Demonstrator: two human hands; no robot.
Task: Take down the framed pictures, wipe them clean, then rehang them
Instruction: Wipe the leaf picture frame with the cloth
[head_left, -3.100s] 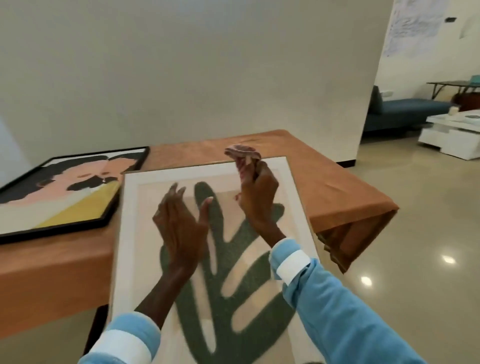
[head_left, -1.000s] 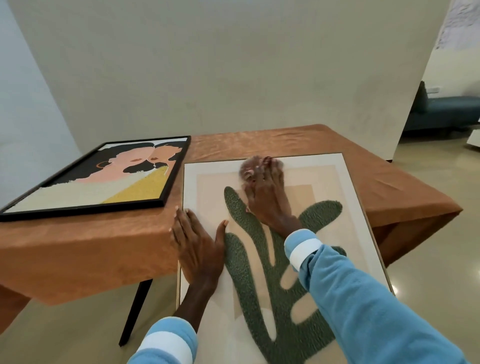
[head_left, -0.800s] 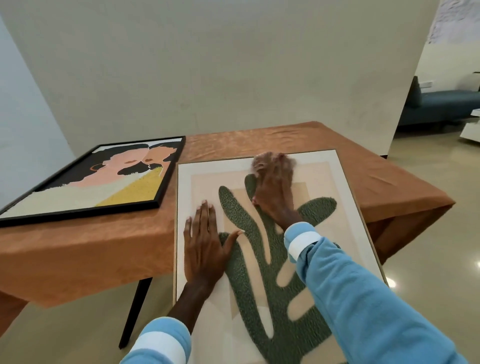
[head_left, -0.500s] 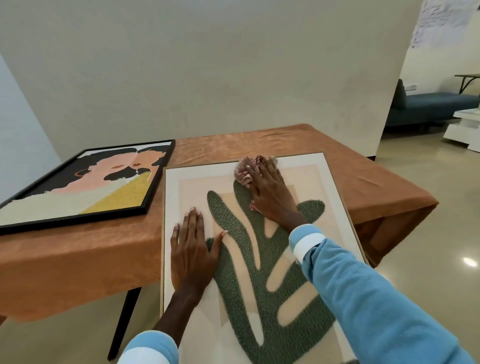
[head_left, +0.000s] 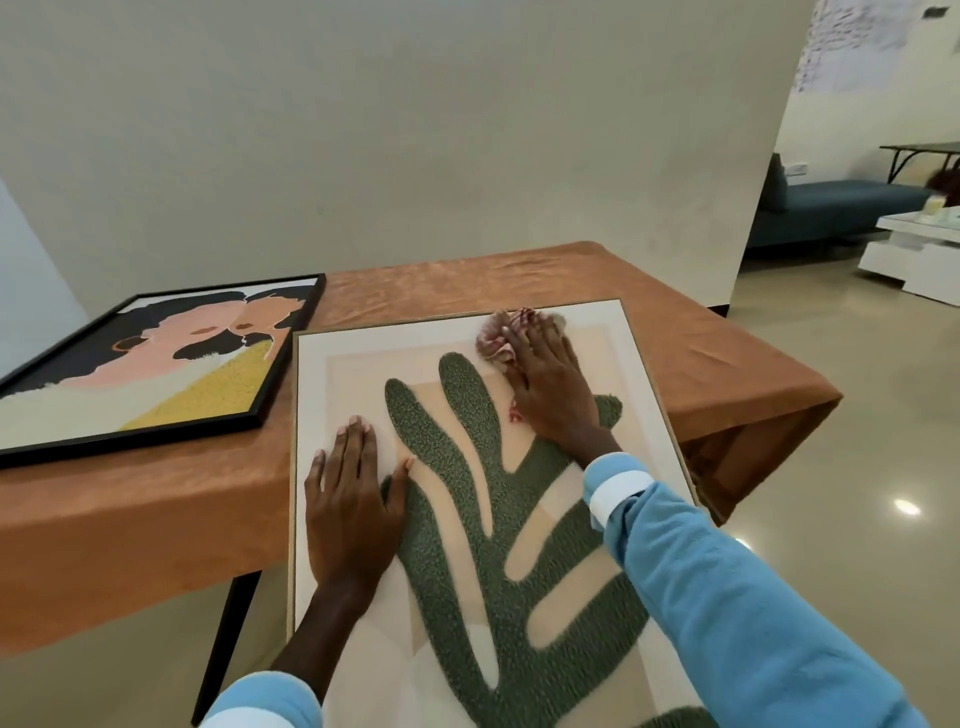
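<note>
A light-framed picture with a green leaf shape on beige lies with its far end on the table and its near end overhanging towards me. My left hand lies flat on its left side, fingers straight. My right hand presses a bunched red-and-white cloth onto the glass near the picture's top edge, fingers extended over the cloth. A second picture in a black frame, showing pink faces and a yellow patch, lies flat on the table to the left.
The table carries an orange cloth and stands against a plain white wall. To the right, shiny floor leads to a blue sofa and a low white table.
My right hand has slid the cloth back and forth along the top of the leaf picture, now further right. My left hand shifted slightly while staying flat on the glass.
</note>
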